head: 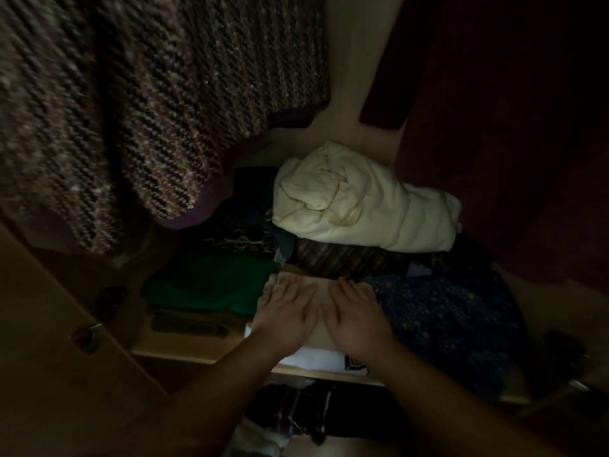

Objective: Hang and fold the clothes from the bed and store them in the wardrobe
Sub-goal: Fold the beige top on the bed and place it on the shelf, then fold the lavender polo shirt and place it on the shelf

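Note:
I look into a dim wardrobe. A folded beige garment lies on top of a white folded piece at the front of the shelf. My left hand and my right hand lie flat on the beige garment side by side, fingers straight and pointing inward. A cream bundle sits behind on a striped dark garment.
A folded green garment lies left of my hands, a blue patterned one to the right. A tweed knit garment hangs at the upper left, a dark red one at the right. The wardrobe door stands open at the left. More clothes lie on the shelf below.

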